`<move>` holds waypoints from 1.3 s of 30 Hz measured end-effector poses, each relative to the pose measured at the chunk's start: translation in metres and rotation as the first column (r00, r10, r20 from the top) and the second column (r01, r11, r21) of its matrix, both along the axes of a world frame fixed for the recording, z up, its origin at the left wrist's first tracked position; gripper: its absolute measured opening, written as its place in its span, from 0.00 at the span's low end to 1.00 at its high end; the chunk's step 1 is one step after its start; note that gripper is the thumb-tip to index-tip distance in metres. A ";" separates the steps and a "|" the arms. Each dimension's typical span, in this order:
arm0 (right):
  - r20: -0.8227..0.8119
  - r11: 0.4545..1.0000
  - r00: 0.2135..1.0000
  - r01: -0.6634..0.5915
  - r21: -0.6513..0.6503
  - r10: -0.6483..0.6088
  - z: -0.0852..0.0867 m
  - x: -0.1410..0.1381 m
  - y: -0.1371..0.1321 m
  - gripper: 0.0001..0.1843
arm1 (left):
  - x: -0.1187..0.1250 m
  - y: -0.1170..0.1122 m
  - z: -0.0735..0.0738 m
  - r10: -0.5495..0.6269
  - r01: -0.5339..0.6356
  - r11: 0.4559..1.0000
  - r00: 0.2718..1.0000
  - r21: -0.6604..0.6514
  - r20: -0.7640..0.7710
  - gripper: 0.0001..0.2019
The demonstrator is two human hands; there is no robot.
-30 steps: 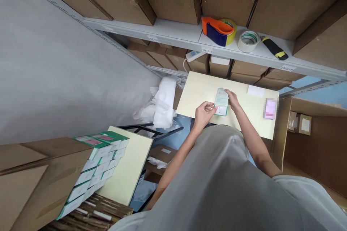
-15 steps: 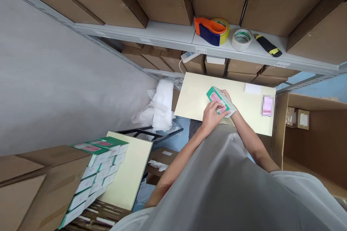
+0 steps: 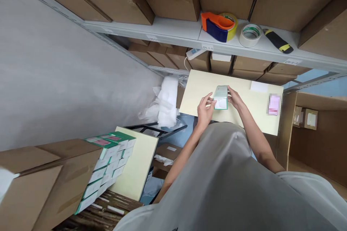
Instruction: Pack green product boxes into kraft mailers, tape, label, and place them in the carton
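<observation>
A small green and white box point(image 3: 221, 97) is held over a pale yellow tabletop point(image 3: 200, 90), with its pale side facing up. My left hand point(image 3: 205, 108) grips the box's left edge, fingers curled round it. My right hand point(image 3: 235, 98) holds the right edge the same way. Both forearms reach forward from my grey shirt.
A stack of several green and white boxes point(image 3: 108, 162) leans against a cardboard carton point(image 3: 40, 184) at lower left. On the grey shelf point(image 3: 173, 30) lie a tape dispenser point(image 3: 219, 26), a tape roll point(image 3: 251, 35) and a black and yellow cutter point(image 3: 279, 41). White foam wrap point(image 3: 165, 103) hangs left of the table. An open carton point(image 3: 311, 130) stands right.
Half a second ago the box was tilted with its pink and green face showing under my left hand. Now it is turned pale side up, gripped at both edges.
</observation>
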State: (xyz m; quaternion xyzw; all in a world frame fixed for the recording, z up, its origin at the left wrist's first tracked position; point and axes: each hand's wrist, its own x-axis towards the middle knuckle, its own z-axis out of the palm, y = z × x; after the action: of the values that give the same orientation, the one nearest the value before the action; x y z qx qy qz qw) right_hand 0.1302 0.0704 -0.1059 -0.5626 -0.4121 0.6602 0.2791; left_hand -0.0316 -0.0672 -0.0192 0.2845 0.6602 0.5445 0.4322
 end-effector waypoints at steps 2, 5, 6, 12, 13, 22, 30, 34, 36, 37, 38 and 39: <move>0.014 0.998 0.999 0.044 -0.042 -0.043 0.001 0.008 0.003 0.28 | -0.010 -0.003 -0.013 0.051 -0.049 0.998 0.998 -0.036 0.046 0.23; 0.082 0.994 0.993 0.084 0.076 -0.090 0.005 0.013 0.010 0.26 | -0.018 -0.010 -0.033 0.100 -0.077 0.988 0.980 -0.134 0.173 0.26; 0.120 0.988 0.988 0.078 0.135 -0.094 0.007 0.012 0.013 0.26 | -0.018 -0.012 -0.039 0.116 -0.081 0.983 0.970 -0.166 0.213 0.27; 0.330 0.929 0.943 -0.086 0.360 -0.040 0.017 0.000 0.020 0.25 | -0.011 -0.027 -0.074 0.253 -0.147 0.944 0.897 -0.295 0.363 0.18; 0.348 0.922 0.937 -0.119 0.369 -0.019 0.017 -0.003 0.019 0.25 | -0.010 -0.030 -0.079 0.267 -0.151 0.939 0.887 -0.309 0.378 0.18; 0.474 0.891 0.839 -0.402 0.212 0.266 -0.031 -0.047 0.002 0.24 | -0.031 -0.048 -0.133 0.361 -0.142 0.885 0.810 -0.443 0.461 0.20; 0.523 0.826 0.747 -0.547 0.134 0.410 -0.091 -0.103 -0.008 0.27 | -0.053 -0.053 -0.161 0.504 -0.264 0.831 0.730 -0.490 0.462 0.27; 0.529 0.817 0.740 -0.560 0.140 0.416 -0.106 -0.132 0.016 0.30 | -0.075 -0.028 -0.169 0.543 -0.314 0.821 0.687 -0.477 0.482 0.22; 0.537 0.811 0.738 -0.564 0.156 0.409 -0.107 -0.150 0.036 0.32 | -0.088 -0.009 -0.169 0.545 -0.327 0.826 0.671 -0.458 0.503 0.20; 0.541 0.808 0.737 -0.565 0.164 0.405 -0.106 -0.160 0.046 0.33 | -0.095 0.002 -0.168 0.540 -0.331 0.832 0.665 -0.445 0.515 0.19; 0.545 0.805 0.736 -0.567 0.172 0.402 -0.104 -0.169 0.057 0.33 | -0.101 0.013 -0.166 0.534 -0.334 0.839 0.661 -0.430 0.528 0.18; 0.549 0.802 0.734 -0.570 0.179 0.399 -0.101 -0.177 0.068 0.34 | -0.108 0.024 -0.162 0.525 -0.336 0.846 0.658 -0.413 0.540 0.17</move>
State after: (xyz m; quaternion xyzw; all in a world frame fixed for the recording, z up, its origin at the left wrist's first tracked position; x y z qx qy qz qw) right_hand -0.0472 0.1383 -0.2074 -0.5241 -0.7085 0.4668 0.0733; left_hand -0.1396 -0.0436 -0.1813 -0.1464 0.5923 0.5969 0.5210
